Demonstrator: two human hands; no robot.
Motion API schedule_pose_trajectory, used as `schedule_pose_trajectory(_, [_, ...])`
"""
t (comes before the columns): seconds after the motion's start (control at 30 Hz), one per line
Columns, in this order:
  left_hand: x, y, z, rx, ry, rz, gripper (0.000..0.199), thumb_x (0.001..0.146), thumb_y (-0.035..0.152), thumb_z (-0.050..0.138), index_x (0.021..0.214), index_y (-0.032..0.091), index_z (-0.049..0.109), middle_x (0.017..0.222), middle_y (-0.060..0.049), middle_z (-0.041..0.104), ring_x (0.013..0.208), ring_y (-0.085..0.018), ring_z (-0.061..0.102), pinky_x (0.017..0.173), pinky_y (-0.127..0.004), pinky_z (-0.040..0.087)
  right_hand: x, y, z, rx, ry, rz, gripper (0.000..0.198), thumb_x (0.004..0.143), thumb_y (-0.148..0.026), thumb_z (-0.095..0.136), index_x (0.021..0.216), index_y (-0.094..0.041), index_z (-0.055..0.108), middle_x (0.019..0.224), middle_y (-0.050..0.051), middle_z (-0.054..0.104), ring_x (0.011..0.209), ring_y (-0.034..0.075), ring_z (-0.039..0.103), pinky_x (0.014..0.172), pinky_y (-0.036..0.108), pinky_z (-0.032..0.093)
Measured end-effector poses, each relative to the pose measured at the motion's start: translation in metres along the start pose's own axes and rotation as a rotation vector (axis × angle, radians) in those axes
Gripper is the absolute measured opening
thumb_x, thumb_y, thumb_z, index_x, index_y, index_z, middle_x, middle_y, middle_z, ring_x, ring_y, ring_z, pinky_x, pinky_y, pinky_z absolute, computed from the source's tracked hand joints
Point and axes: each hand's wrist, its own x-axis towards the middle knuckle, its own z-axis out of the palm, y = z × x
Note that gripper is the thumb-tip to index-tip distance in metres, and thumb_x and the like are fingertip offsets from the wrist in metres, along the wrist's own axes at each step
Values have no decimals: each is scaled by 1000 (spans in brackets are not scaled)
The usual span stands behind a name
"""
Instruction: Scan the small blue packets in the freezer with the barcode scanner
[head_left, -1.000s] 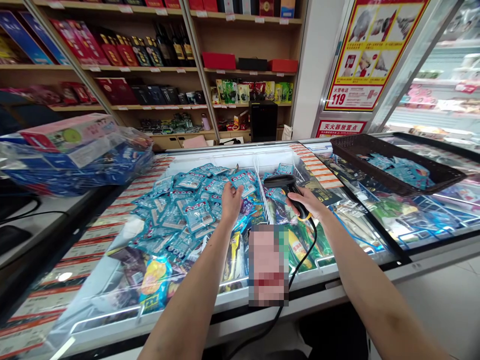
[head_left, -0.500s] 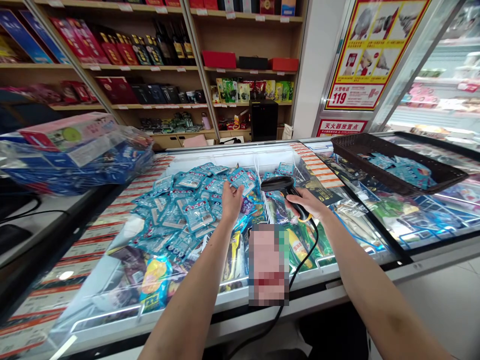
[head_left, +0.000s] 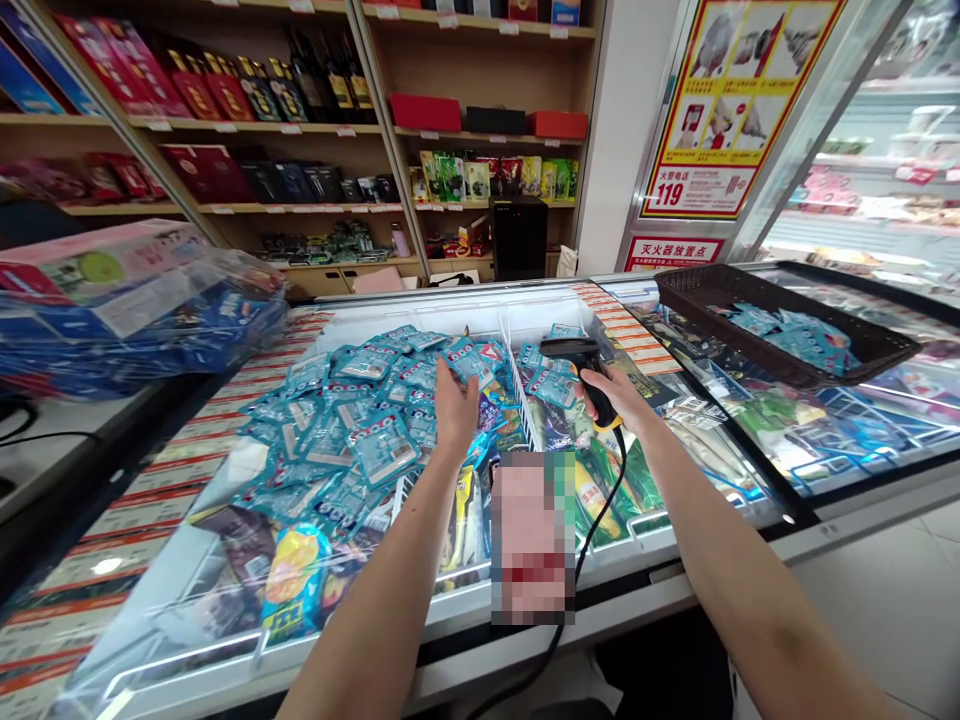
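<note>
My right hand (head_left: 616, 395) is wrapped round the handle of a black and yellow barcode scanner (head_left: 571, 350), its cable hanging down over the freezer's front. With thumb and fingers apart, my left hand (head_left: 455, 410) is at the right side of a heap of blue snack packets (head_left: 382, 445). Just beyond its fingertips lies one blue packet (head_left: 471, 362), and I cannot make out whether they touch it. A few more blue packets (head_left: 553, 385) lie right of the white wire divider (head_left: 517, 385), under and beside the scanner.
A dark basket (head_left: 787, 350) with several blue packets stands on the freezer at the right. Plastic-wrapped boxes (head_left: 142, 300) sit at the left. A blurred pink object (head_left: 531, 530) is at the front edge. Stocked shelves (head_left: 262, 130) line the back.
My left hand's fingers have spread apart from the packet they were on. My right hand has tilted the scanner, its head now more edge-on. The view has shifted slightly right.
</note>
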Motion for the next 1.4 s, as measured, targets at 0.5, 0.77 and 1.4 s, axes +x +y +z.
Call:
schedule_pose_trajectory(0.5, [-2,0,-10,489,72,183,50,86,19,48,136,14,50,149,-22,30,135,-40,32,106,-56,33,6,1,-4,43,135,43,35,76,-54,69,78,-20,61,63,3,64,41,12,52,36,26,39])
schedule_pose_trajectory(0.77, [-6,10,-12,623,56,224,49,85,25,52,133,13,53,158,-19,21,139,-43,24,107,-61,29,10,1,-7,78,233,83,36,74,-52,71,68,-19,58,58,3,62,38,12,51,33,26,39])
schedule_pose_trajectory(1.4, [4,25,33,556,-437,358,52,90,58,44,99,16,72,102,-13,68,102,-27,60,93,-39,42,6,-5,-3,80,207,66,34,74,-52,71,80,-20,63,67,3,66,43,13,53,35,26,41])
